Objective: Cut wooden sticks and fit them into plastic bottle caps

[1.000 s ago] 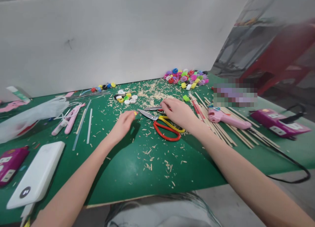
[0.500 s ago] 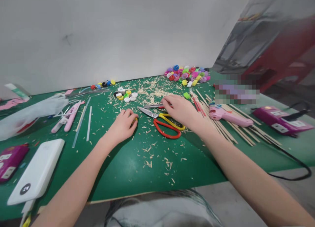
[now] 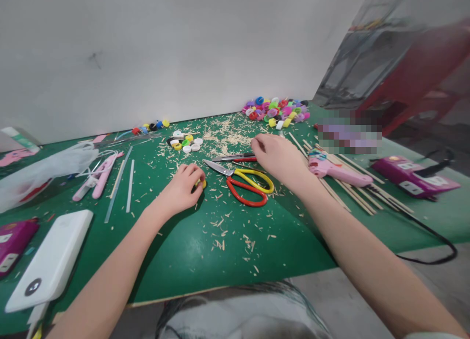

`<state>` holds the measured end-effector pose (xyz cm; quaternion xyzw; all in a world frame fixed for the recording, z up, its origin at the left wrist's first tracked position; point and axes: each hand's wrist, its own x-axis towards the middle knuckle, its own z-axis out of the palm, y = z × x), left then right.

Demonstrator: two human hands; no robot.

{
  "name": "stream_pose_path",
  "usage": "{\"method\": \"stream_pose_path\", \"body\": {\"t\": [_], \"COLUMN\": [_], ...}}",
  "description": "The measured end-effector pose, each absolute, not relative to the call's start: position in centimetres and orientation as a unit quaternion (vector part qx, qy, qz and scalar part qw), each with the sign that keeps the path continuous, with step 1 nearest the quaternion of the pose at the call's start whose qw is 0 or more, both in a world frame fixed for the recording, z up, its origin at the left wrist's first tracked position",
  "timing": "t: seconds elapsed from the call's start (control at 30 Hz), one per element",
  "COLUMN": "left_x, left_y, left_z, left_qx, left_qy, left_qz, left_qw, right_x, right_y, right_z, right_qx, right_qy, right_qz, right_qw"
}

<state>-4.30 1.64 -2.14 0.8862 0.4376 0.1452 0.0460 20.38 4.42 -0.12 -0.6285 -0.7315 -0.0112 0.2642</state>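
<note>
My left hand [image 3: 183,186] rests low over the green table, its fingers curled round a small yellow plastic cap [image 3: 201,183] that is partly covered by them. My right hand [image 3: 277,155] hovers just beyond scissors [image 3: 246,192] with one red and one yellow handle loop. Its fingers bend downward and the fingertips are hidden, so what they hold, if anything, does not show. A narrow metal tool with red handles [image 3: 235,157] lies behind the scissors, partly covered by my right hand. Several loose caps [image 3: 187,142], white, yellow, green and black, sit beyond my left hand.
Wood splinters [image 3: 223,135] litter the green table [image 3: 205,260]. Coloured caps [image 3: 275,111] are heaped at the back. Wooden sticks [image 3: 362,197] and a pink glue gun [image 3: 340,174] lie right. Glue sticks [image 3: 130,186], a plastic bag [image 3: 47,172] and a white power bank [image 3: 51,258] lie left.
My right hand has shifted to the right and slightly up, away from the red-handled tool, now covering the red strips. My left hand stays with the yellow cap. The view has shifted slightly.
</note>
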Motion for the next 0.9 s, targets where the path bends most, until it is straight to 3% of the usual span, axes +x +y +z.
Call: {"method": "stream_pose_path", "body": {"t": [0.13, 0.33, 0.57, 0.7, 0.83, 0.9], "left_x": [-4.4, -4.0, -3.1, -3.5, -4.1, -4.2], "left_y": [1.7, 1.4, 1.4, 1.7, 1.6, 1.4], "left_z": [-2.2, -1.9, -1.0, -0.7, -1.0, -1.2], "left_qx": [0.888, 0.892, 0.743, 0.713, 0.814, 0.859], "left_qy": [0.433, 0.411, 0.470, 0.481, 0.467, 0.437], "left_qz": [0.143, 0.163, 0.356, 0.382, 0.251, 0.180], "left_qw": [0.056, 0.088, 0.316, 0.339, 0.235, 0.196], "right_x": [20.4, 19.8, 19.6, 19.5, 19.0, 18.3], "right_y": [4.9, 5.6, 5.7, 5.6, 5.5, 5.1], "right_z": [-0.9, -2.7, -3.0, -2.0, -0.9, -0.4], "right_qx": [-0.605, -0.545, -0.552, -0.611, -0.535, -0.460], "right_qy": [-0.775, -0.834, -0.828, -0.755, -0.656, -0.609], "right_qz": [0.044, -0.014, -0.004, 0.114, 0.314, 0.439], "right_qw": [0.176, 0.085, 0.095, 0.207, 0.430, 0.473]}}
